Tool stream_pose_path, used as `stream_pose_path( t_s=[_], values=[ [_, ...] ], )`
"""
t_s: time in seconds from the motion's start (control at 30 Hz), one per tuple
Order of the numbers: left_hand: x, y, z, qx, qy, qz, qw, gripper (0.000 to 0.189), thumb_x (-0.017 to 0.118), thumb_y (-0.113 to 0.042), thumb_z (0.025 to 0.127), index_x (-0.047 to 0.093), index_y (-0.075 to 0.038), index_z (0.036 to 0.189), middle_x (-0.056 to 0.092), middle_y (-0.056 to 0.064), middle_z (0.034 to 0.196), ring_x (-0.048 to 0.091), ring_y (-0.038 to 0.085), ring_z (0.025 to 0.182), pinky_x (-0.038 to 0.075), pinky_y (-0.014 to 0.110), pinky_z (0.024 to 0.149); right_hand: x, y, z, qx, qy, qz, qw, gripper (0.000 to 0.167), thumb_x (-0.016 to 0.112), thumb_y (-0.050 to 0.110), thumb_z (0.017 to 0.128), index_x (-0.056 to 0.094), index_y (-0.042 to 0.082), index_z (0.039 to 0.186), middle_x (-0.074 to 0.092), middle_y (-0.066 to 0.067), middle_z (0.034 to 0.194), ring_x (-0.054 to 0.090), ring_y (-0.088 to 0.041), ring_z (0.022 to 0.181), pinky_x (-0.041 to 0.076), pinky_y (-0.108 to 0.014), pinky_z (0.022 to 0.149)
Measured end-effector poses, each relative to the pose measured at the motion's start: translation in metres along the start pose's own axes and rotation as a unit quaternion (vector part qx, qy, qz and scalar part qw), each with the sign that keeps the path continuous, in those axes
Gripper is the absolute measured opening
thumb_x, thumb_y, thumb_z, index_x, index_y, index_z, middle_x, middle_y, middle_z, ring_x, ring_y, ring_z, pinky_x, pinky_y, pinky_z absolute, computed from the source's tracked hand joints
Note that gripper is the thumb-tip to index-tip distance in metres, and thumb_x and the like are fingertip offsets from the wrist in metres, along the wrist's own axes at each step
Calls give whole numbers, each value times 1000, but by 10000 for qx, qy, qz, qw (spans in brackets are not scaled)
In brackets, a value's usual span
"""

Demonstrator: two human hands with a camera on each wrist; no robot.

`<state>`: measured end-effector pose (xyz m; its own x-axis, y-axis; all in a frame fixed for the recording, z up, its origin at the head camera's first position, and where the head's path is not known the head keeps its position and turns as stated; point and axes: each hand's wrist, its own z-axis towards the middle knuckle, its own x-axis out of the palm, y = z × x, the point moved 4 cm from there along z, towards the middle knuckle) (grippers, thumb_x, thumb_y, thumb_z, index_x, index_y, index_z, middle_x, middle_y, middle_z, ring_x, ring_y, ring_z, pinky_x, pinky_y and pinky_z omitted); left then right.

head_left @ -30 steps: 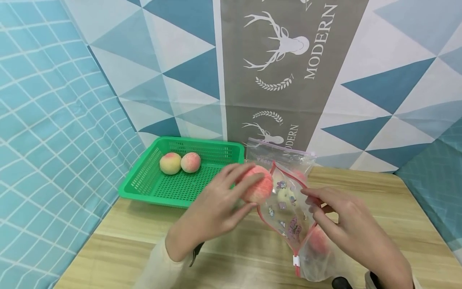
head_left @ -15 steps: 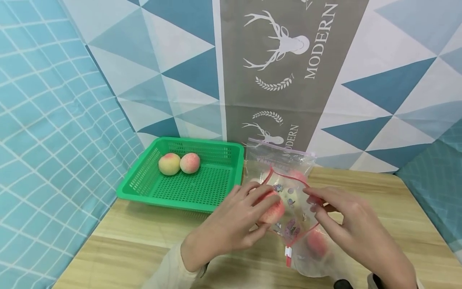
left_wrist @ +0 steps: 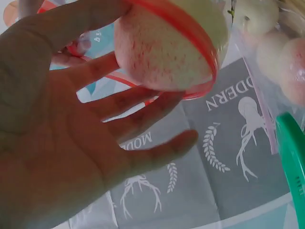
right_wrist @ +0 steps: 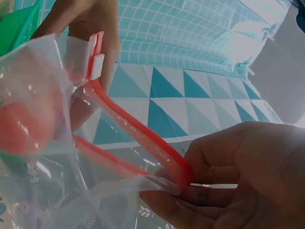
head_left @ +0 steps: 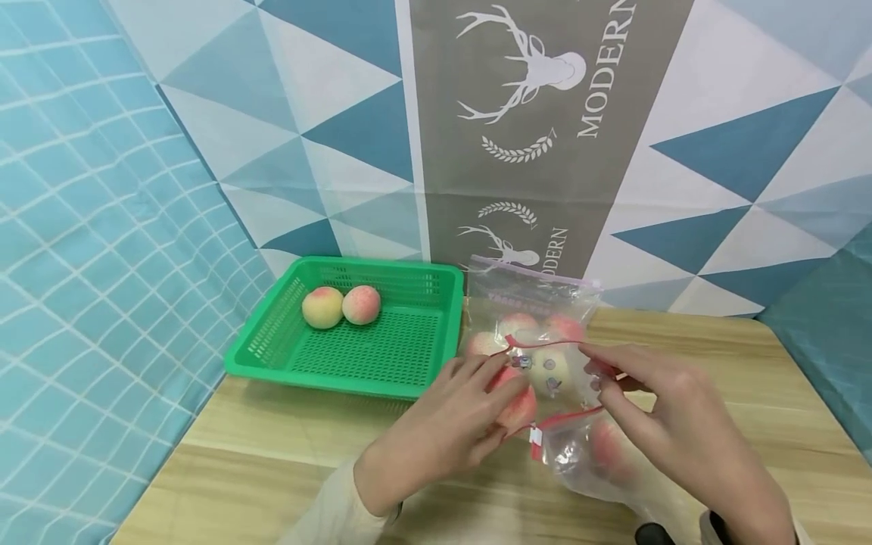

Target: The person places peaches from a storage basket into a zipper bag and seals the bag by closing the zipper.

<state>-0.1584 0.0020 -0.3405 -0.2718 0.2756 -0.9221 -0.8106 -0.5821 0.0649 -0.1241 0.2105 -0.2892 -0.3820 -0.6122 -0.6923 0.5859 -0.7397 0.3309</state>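
Note:
My left hand (head_left: pixel 453 420) holds a pink peach (head_left: pixel 519 412) by its side, fingers curved around it. The peach sits in the mouth of a clear zip bag (head_left: pixel 568 454); in the left wrist view the red zip edge (left_wrist: pixel 202 43) crosses over the peach (left_wrist: pixel 157 52). On the other side, my right hand (head_left: pixel 671 409) pinches the bag's rim between thumb and fingers, spreading the mouth. Its grip on the red rim (right_wrist: pixel 159 152) shows in the right wrist view. Another peach (head_left: pixel 611 448) lies inside this bag, blurred by the plastic. A white slider (head_left: pixel 536 437) hangs at the rim's near end.
A green basket (head_left: pixel 341 384) with two peaches (head_left: pixel 341 306) stands at the left. Behind the red-edged bag lies a second clear bag (head_left: pixel 531 291) with a purple zip, holding several peaches (head_left: pixel 516 324). Patterned cloth rises behind the wooden table (head_left: pixel 272 469).
My left hand has moved right and down with the peach, from beside the bag's mouth into it. The mouth has tilted and narrowed. My right hand stays at the rim.

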Motion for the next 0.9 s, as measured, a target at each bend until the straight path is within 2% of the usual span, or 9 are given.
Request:
stream_pose_path(
  t_s=[0.13, 0.23, 0.37, 0.47, 0.6, 0.7, 0.73, 0.8, 0.9],
  values=[
    [4, 2, 0, -234, 47, 323, 9992, 62, 84, -40, 76, 53, -22, 126, 55, -2, 120, 51, 22, 109, 47, 42, 83, 0, -1, -1, 118, -41, -116, 9999, 43, 71, -9, 73, 75, 8, 113, 73, 6, 92, 65, -6, 76, 46, -6, 72],
    [6, 3, -1, -350, 220, 415, 9983, 67, 85, -43, 75, 52, -22, 130, 52, 0, 133, 49, 25, 116, 48, 45, 85, 1, -2, -2, 259, -9, -145, 9996, 43, 71, -8, 74, 74, 9, 114, 73, 5, 92, 65, -6, 76, 46, -5, 70],
    [9, 2, -3, -464, 528, 462, 9965, 65, 84, -44, 76, 53, -22, 129, 50, 1, 138, 50, 27, 117, 48, 45, 85, 2, -2, -2, 297, 32, -118, 9995, 45, 70, -8, 75, 74, 9, 116, 72, 5, 93, 65, -6, 77, 46, -5, 72],
    [13, 2, -3, -583, 908, 579, 9925, 64, 84, -48, 75, 55, -22, 126, 50, 3, 129, 51, 26, 113, 49, 43, 85, 0, -2, -2, 264, -83, -128, 9995, 45, 69, -10, 75, 74, 8, 116, 73, 5, 94, 65, -5, 76, 45, -5, 74],
    [14, 5, -2, -620, 1216, 541, 9892, 47, 81, -33, 81, 58, -20, 120, 53, 2, 119, 54, 23, 104, 49, 38, 83, -5, -3, -3, 332, -212, -172, 9991, 46, 69, -10, 74, 74, 9, 115, 73, 4, 93, 65, -5, 76, 45, -6, 72],
    [10, 12, 0, -457, 916, 175, 9946, 34, 74, -9, 82, 60, -17, 112, 58, 0, 109, 57, 20, 92, 49, 33, 75, -6, -3, -2, 335, -195, -182, 9991, 45, 69, -9, 74, 74, 10, 115, 72, 7, 92, 65, -4, 76, 46, -7, 70],
    [8, 16, 2, -399, 739, 18, 9965, 37, 71, -4, 82, 60, -17, 115, 59, -1, 108, 58, 18, 88, 49, 32, 73, -6, -3, -2, 301, -190, -178, 9992, 45, 69, -9, 74, 75, 10, 115, 72, 8, 92, 64, -4, 76, 46, -8, 69],
    [4, 26, 4, -331, 314, -273, 9986, 36, 68, 1, 81, 62, -14, 114, 62, 0, 105, 60, 17, 85, 50, 31, 70, -6, -3, -1, 224, -180, -163, 9995, 45, 69, -10, 74, 75, 10, 114, 72, 9, 92, 64, -4, 76, 46, -8, 69],
    [2, 50, 7, -491, -326, -634, 9962, 35, 65, 1, 85, 65, -9, 118, 66, 3, 110, 64, 18, 92, 53, 32, 78, -7, -4, -3, 118, -160, -172, 9997, 44, 69, -10, 73, 75, 10, 112, 72, 10, 91, 64, -3, 75, 46, -8, 70]
  ],
)
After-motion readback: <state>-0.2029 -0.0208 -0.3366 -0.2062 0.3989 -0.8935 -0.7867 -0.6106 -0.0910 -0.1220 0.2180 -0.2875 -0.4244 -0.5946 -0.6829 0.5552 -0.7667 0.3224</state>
